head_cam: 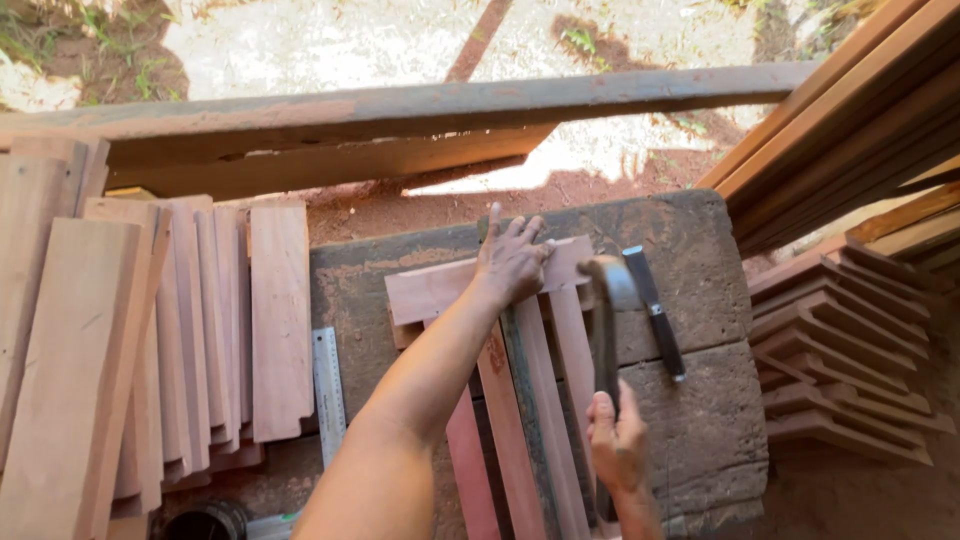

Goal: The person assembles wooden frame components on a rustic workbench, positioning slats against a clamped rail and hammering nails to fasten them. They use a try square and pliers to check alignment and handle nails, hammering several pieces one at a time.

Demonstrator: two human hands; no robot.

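A dark-handled hammer with a grey metal head (606, 330) is being gripped low on its handle by the right hand (617, 440), whose fingers are clamped around it, and the head is being held just above the right end of a reddish wooden crosspiece (440, 285). That crosspiece is being pressed flat by the left hand (512, 258), whose fingers are spread apart and lying open on the wood; nothing is being grasped by it. The crosspiece is lying across several long reddish slats (520, 420) on the dark, worn wooden bench (700, 400).

The chief risk is judged to lie in how near the spread fingers are being kept to the hammer head: a slightly misdirected blow could land on them. A glancing strike could also bend a nail or split the thin crosspiece near its end, and the slats, which are being held only by hand pressure, could be knocked out of square. A black-handled tool with a pale blade (655, 320) is lying just beside the hammer and could be knocked off the bench.

No nail can be made out under the hammer head, which is blurred. The near ends of the slats and the right wrist are being cut off by the lower edge. A steel ruler (328, 390) is being partly covered by stacked pale boards (200, 330), and a dark round object (205, 522) at the bottom edge cannot be identified. Notched wooden pieces (840, 360) are being stacked at the right.
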